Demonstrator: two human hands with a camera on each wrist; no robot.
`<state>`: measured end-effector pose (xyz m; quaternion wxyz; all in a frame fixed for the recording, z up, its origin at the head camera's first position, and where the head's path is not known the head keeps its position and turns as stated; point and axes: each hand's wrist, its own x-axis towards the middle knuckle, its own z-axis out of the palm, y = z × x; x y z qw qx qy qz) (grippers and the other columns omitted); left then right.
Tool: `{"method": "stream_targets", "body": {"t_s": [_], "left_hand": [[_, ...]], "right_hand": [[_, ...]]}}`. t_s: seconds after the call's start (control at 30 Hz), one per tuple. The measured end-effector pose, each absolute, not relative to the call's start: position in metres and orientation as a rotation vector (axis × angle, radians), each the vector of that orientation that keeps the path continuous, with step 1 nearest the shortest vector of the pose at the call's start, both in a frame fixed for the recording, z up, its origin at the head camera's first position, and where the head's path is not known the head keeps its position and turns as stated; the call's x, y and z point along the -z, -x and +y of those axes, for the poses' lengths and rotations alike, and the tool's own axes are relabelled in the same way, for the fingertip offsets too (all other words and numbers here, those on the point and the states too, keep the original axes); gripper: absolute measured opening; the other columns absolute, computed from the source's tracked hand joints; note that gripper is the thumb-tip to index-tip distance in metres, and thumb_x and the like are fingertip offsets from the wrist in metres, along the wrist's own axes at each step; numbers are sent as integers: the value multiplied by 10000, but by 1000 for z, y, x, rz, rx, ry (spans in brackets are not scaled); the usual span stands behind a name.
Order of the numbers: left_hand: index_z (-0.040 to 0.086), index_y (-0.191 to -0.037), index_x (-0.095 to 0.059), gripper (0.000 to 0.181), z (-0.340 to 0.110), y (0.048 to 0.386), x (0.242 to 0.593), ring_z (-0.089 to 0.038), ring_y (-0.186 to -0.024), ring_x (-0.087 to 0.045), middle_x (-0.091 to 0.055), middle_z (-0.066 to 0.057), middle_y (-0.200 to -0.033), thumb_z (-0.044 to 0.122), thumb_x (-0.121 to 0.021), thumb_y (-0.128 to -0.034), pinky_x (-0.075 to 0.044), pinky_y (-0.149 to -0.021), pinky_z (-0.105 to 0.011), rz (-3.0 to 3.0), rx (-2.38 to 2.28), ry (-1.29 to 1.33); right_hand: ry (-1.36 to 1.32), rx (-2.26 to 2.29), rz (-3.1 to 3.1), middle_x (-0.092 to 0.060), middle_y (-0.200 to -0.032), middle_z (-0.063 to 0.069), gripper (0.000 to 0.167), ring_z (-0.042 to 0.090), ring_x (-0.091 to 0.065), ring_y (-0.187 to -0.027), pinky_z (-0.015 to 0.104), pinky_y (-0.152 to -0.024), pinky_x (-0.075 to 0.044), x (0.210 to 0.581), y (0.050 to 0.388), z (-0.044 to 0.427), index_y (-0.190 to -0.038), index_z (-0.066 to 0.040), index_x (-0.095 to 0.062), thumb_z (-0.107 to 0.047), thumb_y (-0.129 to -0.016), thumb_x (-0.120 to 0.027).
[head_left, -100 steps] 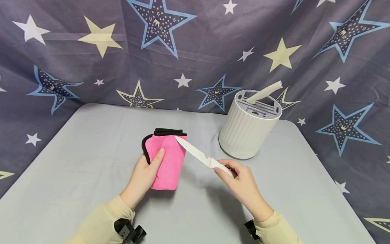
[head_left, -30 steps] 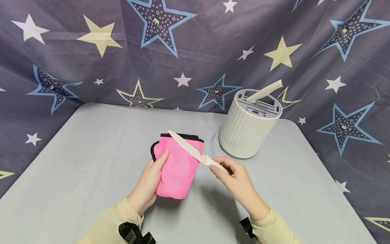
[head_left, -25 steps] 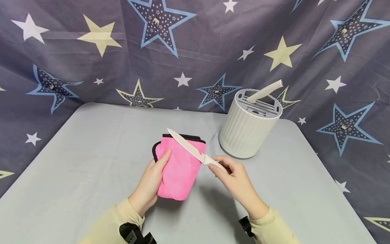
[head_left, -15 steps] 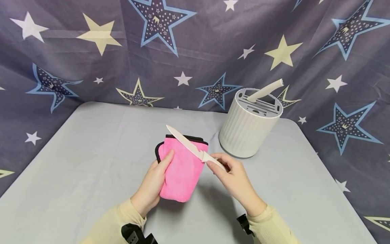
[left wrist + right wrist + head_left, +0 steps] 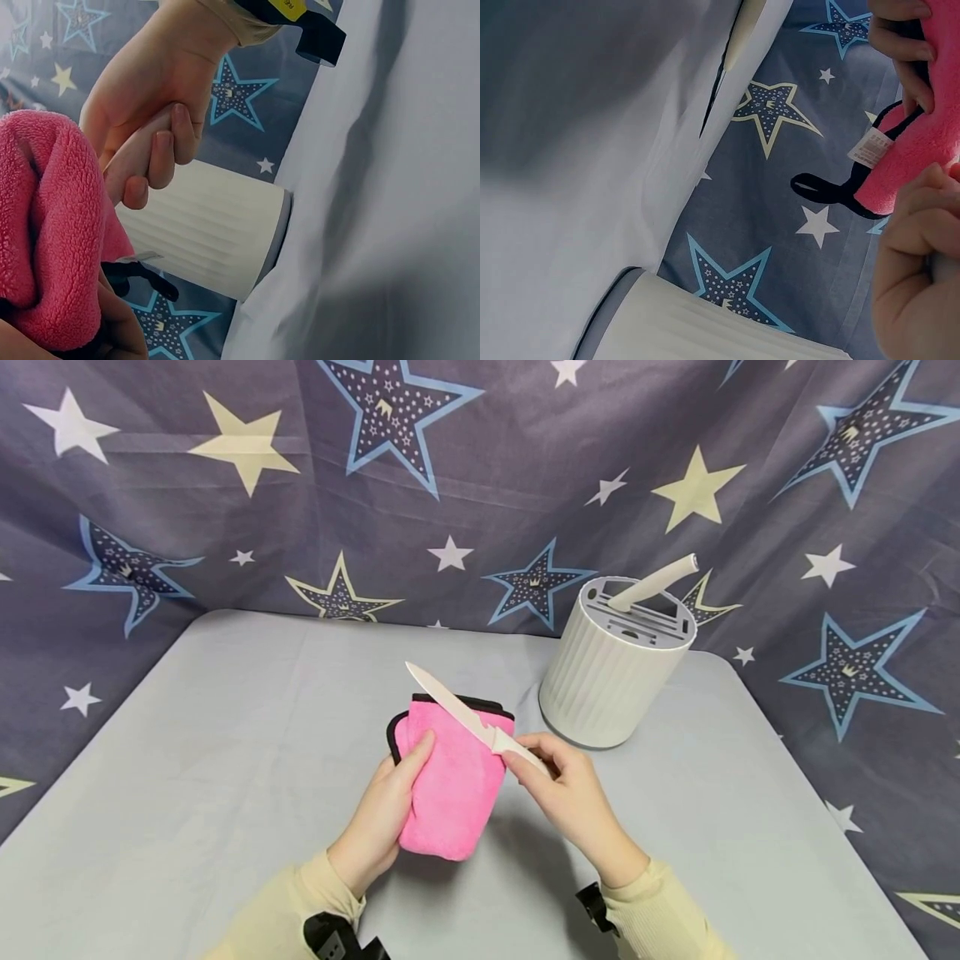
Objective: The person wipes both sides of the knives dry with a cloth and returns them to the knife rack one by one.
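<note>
My left hand (image 5: 385, 810) grips a folded pink cloth (image 5: 453, 785) with black edging, thumb on its front and fingers behind. In my right hand (image 5: 573, 802) is a white kitchen knife (image 5: 457, 710), pinched by its handle. The blade lies across the upper front of the cloth, its tip sticking out past the top left edge. From the left wrist view, the right fingers curl round the knife handle (image 5: 139, 154) beside the cloth (image 5: 52, 225). In the right wrist view a black loop and a white label (image 5: 871, 148) hang from the cloth; the blade is hidden there.
A white ribbed knife block (image 5: 611, 685) with a slotted grey top stands at the back right. One white-handled knife (image 5: 652, 583) leans out of it. The grey-covered table (image 5: 187, 760) meets a starry curtain (image 5: 480, 485) behind.
Over the last seconds the cloth moved right and toward me, coming behind the blade. The knife shifted left and up, so its tip now passes beyond the cloth's top edge.
</note>
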<state>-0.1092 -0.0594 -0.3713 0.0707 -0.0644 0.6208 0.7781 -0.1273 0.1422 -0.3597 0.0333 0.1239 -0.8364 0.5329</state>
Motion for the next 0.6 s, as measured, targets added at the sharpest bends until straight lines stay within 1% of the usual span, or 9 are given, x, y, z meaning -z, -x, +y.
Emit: {"method": "stream_targets", "body": {"t_s": [0.33, 0.47, 0.6], "left_hand": [[97, -1077, -559, 355, -61, 108, 370, -149, -810, -616, -616, 15, -821, 440, -497, -1011, -502, -751, -297, 1861, -2369, 227], [108, -1080, -557, 351, -62, 109, 370, -139, -797, -616, -619, 23, -817, 447, -499, -1009, -505, -741, -294, 1854, -2381, 250], [112, -1087, -550, 358, -65, 110, 370, -137, -782, -617, -618, 26, -812, 458, -500, -1007, -508, -727, -297, 1848, -2386, 270]], "right_hand": [[-448, -1648, -2560, -651, -788, 39, 138, 74, -505, -662, 225, -606, -446, 360, 126, 145, -1032, -130, -731, -199, -917, -701], [-453, -1639, -2568, -656, -792, 17, 151, 70, -515, -670, 224, -612, -448, 362, 126, 147, -1046, -139, -736, -213, -919, -701], [-464, -1617, -2574, -636, -770, 4, 154, 64, -502, -653, 221, -591, -434, 365, 126, 151, -1049, -143, -740, -213, -918, -705]]}}
